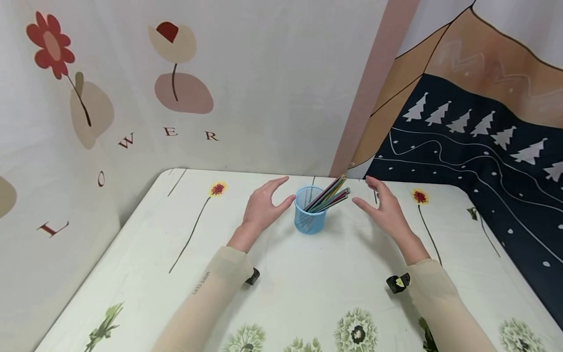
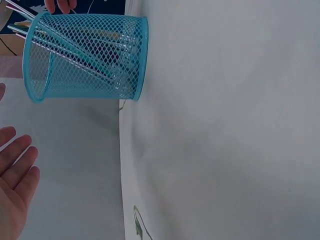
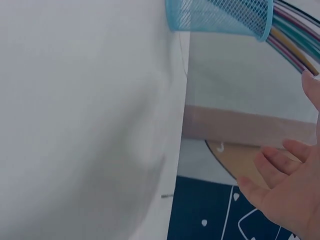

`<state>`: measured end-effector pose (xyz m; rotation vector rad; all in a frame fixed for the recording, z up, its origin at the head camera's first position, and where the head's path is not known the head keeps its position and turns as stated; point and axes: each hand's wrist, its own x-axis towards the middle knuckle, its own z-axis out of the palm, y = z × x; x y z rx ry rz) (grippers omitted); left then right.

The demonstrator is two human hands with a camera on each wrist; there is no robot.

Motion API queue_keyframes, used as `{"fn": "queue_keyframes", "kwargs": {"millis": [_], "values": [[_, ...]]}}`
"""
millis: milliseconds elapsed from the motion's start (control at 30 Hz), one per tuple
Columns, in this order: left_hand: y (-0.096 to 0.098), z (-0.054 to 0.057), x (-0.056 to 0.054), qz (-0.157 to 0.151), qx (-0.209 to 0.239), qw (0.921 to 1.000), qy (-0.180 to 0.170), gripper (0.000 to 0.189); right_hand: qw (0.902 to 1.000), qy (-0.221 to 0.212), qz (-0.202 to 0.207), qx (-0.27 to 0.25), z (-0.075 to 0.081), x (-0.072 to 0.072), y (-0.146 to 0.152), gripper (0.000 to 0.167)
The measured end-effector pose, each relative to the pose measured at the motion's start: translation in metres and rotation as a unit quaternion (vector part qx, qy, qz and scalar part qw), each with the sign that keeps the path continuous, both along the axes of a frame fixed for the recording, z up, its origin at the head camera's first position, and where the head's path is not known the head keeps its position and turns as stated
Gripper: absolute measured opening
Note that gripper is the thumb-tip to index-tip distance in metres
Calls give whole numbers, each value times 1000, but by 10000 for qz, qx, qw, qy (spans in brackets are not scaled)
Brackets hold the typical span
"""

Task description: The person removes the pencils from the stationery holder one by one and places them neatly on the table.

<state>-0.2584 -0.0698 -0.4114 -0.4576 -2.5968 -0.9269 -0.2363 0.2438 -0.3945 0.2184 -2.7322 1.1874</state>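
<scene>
- Near the far edge of the surface (image 1: 338, 274), a blue mesh cup (image 1: 310, 225) is standing, holding colored sticks (image 1: 327, 197).
- Left of it, the left hand (image 1: 263, 208) is hovering, fingers apart.
- Right of it, the right hand (image 1: 389, 211) is hovering, fingers apart.

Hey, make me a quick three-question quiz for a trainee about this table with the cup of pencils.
1. True or false: the cup lies on its side.
2. Of the left hand and the right hand, which do the pencils lean toward in the head view?
3. Fill in: the wall of the cup is blue ____.

Key:
1. False; it stands upright on the table.
2. The right hand.
3. Mesh.
</scene>
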Motion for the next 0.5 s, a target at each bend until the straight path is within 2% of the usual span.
{"fn": "queue_keyframes", "kwargs": {"millis": [167, 500], "values": [[6, -1, 1, -123, 150, 9997, 153, 51, 9992, 32, 198, -341, 0, -1, -9, 66], [16, -6, 2, -344, 460, 9982, 186, 40, 9894, -371, 467, -1323, 6, 4, -22, 49]]}}
